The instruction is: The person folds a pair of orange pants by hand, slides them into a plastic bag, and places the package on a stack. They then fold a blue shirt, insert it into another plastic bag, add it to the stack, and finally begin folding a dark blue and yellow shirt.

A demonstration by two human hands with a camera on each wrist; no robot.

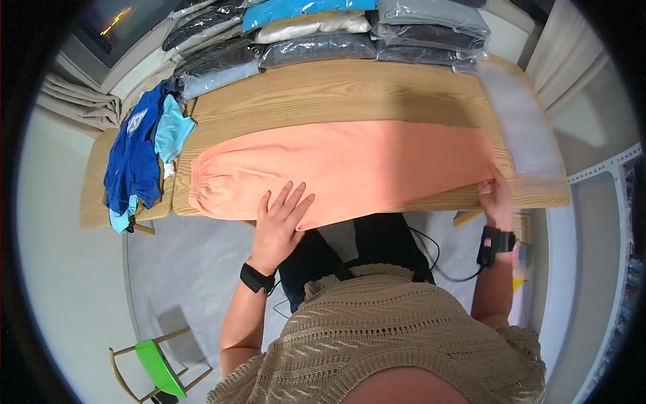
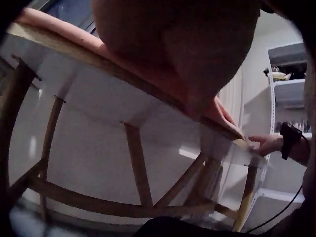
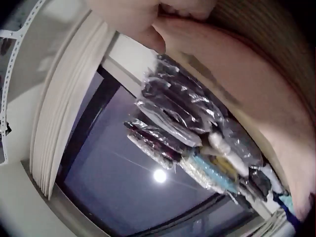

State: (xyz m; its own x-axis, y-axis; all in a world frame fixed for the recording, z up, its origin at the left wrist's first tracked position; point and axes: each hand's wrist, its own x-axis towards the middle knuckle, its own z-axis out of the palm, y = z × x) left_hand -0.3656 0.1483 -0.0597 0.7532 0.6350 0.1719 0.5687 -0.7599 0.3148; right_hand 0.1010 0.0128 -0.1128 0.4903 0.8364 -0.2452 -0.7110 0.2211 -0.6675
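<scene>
A pair of peach sweatpants (image 1: 350,168), folded lengthwise, lies across the wooden table (image 1: 323,87). Its gathered elastic end is at the left, and the smooth end reaches the right side. My left hand (image 1: 279,215) rests on the near edge of the cloth, fingers spread and straight. At the right near corner, my right hand (image 1: 496,198) pinches the edge of the fabric. Curled fingers (image 3: 143,34) show against the peach cloth in the right wrist view. The left wrist view shows the cloth along the table's edge, with the left hand dark and close to the camera.
Plastic-wrapped folded clothes (image 1: 316,50) are stacked along the back of the table. Blue garments (image 1: 138,148) lie at the left on a lower surface. A clear plastic sheet or bag (image 1: 525,121) is on the right end. A green-backed chair (image 1: 160,367) stands on the floor at lower left.
</scene>
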